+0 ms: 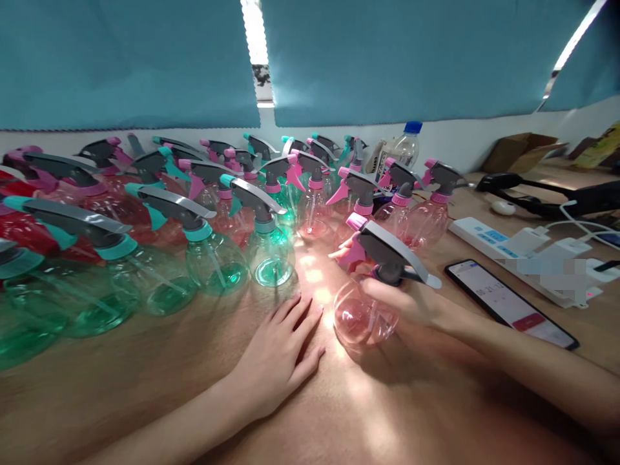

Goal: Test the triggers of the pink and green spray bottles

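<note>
My left hand (278,349) lies flat on the table (159,400), fingers spread, holding nothing. To its right, my right hand (397,297) is wrapped round the neck of a pink spray bottle (358,320) with a pink and grey trigger head. That bottle is upright, its nozzle pointing to the upper left. Just beyond my left fingertips stands a green spray bottle (271,258) with a grey and teal head. More green bottles (217,265) stand to the left, and several pink ones (314,213) are behind.
A phone (508,303) showing a timer lies beside my right forearm, near a white power strip (513,255) with plugs and cables. Behind are a blue-capped clear bottle (407,145), an open cardboard box (518,152) and a blue curtain (387,58).
</note>
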`<state>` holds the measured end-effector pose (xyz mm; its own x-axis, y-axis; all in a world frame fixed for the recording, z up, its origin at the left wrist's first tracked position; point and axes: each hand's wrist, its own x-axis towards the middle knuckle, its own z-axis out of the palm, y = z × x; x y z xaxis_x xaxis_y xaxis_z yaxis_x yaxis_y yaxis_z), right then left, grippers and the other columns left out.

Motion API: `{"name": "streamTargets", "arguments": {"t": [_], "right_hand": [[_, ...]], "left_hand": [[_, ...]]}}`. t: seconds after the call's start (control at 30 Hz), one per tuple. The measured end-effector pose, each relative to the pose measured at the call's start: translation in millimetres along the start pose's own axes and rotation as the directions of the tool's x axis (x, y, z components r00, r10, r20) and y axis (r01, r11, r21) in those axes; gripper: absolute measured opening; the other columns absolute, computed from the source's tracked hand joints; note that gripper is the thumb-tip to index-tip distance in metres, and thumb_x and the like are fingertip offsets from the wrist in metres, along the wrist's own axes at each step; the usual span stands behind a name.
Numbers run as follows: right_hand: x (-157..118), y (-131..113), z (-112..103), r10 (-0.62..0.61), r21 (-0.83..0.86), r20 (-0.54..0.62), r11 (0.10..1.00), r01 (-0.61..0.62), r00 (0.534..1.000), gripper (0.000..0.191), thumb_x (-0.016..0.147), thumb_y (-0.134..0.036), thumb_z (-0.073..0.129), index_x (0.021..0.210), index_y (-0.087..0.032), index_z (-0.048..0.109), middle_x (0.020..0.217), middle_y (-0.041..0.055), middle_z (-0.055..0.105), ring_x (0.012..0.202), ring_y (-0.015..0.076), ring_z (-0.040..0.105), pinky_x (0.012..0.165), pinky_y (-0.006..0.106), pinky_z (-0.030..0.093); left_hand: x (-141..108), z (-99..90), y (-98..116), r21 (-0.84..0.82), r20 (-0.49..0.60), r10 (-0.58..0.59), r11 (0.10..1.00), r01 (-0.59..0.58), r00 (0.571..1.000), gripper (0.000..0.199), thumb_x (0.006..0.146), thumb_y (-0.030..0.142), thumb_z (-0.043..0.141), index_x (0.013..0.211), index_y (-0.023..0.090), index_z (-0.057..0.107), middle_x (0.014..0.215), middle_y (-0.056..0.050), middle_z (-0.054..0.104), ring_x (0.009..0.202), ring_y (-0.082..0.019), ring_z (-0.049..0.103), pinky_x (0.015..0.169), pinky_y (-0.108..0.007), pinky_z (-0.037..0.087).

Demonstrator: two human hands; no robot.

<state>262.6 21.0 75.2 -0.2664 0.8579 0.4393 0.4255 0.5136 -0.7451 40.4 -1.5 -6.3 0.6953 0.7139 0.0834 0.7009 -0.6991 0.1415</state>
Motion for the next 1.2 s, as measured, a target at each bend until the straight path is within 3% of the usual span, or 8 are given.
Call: {"name": "streamTargets", "arguments": {"t": [0.2, 0.53, 0.83, 1.0, 1.07, 1.2], "right_hand": [[-1.6, 4.4, 1.8, -0.069, 0.134, -0.009, 0.988, 0.07, 0.998, 0.014, 0.07, -0.014, 0.048, 0.058, -0.022, 0.046, 0.058, -0.0033, 0.046, 0.054, 0.0114, 0.041, 0.05, 0.025, 0.039], [-3.4, 7.6, 1.8, -0.036, 0.099, -0.02, 0.994, 0.037, 0.999, 0.011, 0.073, -0.015, 0.051, 0.065, -0.022, 0.048, 0.062, -0.003, 0.051, 0.054, 0.0122, 0.048, 0.055, 0.028, 0.047], [-5.4, 13.7, 3.3, -0.074, 0.053, -0.044, 0.996, 0.076, 0.996, 0.015, 0.071, -0.014, 0.05, 0.058, -0.021, 0.048, 0.057, -0.0034, 0.047, 0.049, 0.0106, 0.042, 0.045, 0.024, 0.04], [-2.6, 8.9, 4.6, -0.075, 0.123, -0.046, 0.989, 0.08, 0.996, 0.013, 0.069, -0.012, 0.05, 0.061, -0.022, 0.051, 0.057, -0.0031, 0.052, 0.057, 0.0134, 0.057, 0.057, 0.027, 0.054], [-2.8, 9.7, 5.4, -0.07, 0.145, -0.039, 0.987, 0.075, 0.997, 0.012, 0.069, -0.012, 0.05, 0.064, -0.022, 0.053, 0.066, -0.0009, 0.059, 0.069, 0.0166, 0.065, 0.065, 0.03, 0.058], [-4.3, 14.9, 6.2, -0.034, 0.166, -0.026, 0.985, 0.038, 0.999, 0.022, 0.072, -0.014, 0.053, 0.091, -0.021, 0.058, 0.096, 0.0065, 0.069, 0.087, 0.021, 0.069, 0.073, 0.034, 0.06]], "left_hand": [[-0.6, 5.1, -2.1, 0.001, -0.042, 0.008, 1.0, -0.008, 0.999, 0.053, 0.097, 0.043, 0.041, 0.144, 0.02, 0.037, 0.15, -0.009, 0.036, 0.135, -0.031, 0.032, 0.108, -0.049, 0.032], [-0.5, 4.8, -2.5, -0.004, -0.035, 0.01, 1.0, -0.01, 0.999, 0.053, 0.096, 0.042, 0.042, 0.144, 0.019, 0.037, 0.149, -0.01, 0.036, 0.136, -0.03, 0.032, 0.109, -0.049, 0.031], [-1.0, 3.6, -2.7, -0.019, -0.043, 0.01, 1.0, -0.011, 0.999, 0.052, 0.096, 0.042, 0.042, 0.143, 0.02, 0.038, 0.149, -0.009, 0.037, 0.135, -0.03, 0.033, 0.107, -0.05, 0.033], [-0.2, 2.3, -2.1, -0.019, -0.028, 0.011, 1.0, -0.011, 1.0, 0.052, 0.096, 0.042, 0.042, 0.143, 0.019, 0.039, 0.149, -0.01, 0.038, 0.135, -0.03, 0.033, 0.107, -0.049, 0.033], [-0.1, 2.4, -2.1, -0.018, -0.034, 0.009, 1.0, -0.01, 0.999, 0.052, 0.096, 0.042, 0.042, 0.143, 0.019, 0.039, 0.148, -0.01, 0.038, 0.135, -0.03, 0.033, 0.108, -0.049, 0.033], [-0.2, 3.1, -2.5, -0.019, -0.044, 0.011, 1.0, -0.012, 0.999, 0.051, 0.096, 0.042, 0.043, 0.143, 0.02, 0.039, 0.148, -0.009, 0.038, 0.135, -0.03, 0.033, 0.107, -0.049, 0.034]]}}
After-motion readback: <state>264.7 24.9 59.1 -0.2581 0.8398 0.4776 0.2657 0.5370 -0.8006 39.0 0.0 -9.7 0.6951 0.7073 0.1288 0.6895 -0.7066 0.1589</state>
